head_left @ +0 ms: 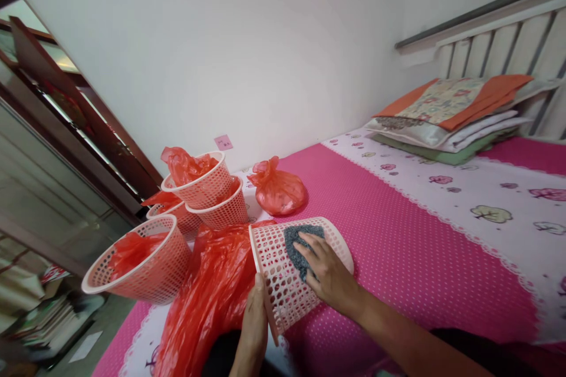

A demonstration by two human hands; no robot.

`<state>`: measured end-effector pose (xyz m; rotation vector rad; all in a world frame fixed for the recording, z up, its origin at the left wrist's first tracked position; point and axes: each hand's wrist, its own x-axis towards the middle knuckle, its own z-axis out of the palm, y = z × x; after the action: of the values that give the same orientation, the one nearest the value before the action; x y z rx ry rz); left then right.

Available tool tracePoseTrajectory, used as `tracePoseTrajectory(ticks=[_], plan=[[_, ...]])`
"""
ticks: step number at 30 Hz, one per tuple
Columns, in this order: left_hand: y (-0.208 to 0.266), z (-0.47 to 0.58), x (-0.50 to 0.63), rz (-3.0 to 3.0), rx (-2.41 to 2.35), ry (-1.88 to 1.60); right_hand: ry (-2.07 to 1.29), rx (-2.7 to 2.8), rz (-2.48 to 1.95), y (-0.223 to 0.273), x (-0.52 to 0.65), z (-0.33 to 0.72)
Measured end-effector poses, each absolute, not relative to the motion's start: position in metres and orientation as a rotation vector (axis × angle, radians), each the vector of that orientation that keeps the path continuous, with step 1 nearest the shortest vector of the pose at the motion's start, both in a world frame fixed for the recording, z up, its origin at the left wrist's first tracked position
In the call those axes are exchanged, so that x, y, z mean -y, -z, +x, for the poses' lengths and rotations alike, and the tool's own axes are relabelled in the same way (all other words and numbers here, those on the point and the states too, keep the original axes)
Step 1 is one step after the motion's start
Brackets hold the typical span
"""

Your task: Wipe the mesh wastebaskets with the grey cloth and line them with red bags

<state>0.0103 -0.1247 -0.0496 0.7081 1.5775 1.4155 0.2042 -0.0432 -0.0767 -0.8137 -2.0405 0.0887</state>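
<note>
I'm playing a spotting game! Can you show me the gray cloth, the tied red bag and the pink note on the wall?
Gray cloth (290,240), head view: its uncovered left part.
Tied red bag (281,192), head view: its round body.
Pink note (223,142), head view: its middle.

Five baskets (278,283): one at 6 o'clock, and four grouped between 8 and 9 o'clock, all four with red plastic (138,253) showing inside. One grey cloth (297,246) and two hands (325,268), at 5 and 6 o'clock. One tied red bag (280,191) near the centre, one loose red bag (207,283) at 7 o'clock. One pink note (223,142) at 10 o'clock. One bedding pile (446,109) between 2 and 3 o'clock, its layers too overlapped to count.
</note>
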Motion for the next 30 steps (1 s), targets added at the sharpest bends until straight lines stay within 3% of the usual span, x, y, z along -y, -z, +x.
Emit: tracePoseTrajectory(ticks=[17,30], plan=[[0.048,0.012,0.126,0.749,-1.578,-1.388,-0.175,1.911,-1.114,0.103,-0.015,0.256],[0.048,0.014,0.128,0.780,-1.556,-1.329,-0.615,1.773,-1.289,0.114,-0.029,0.277]])
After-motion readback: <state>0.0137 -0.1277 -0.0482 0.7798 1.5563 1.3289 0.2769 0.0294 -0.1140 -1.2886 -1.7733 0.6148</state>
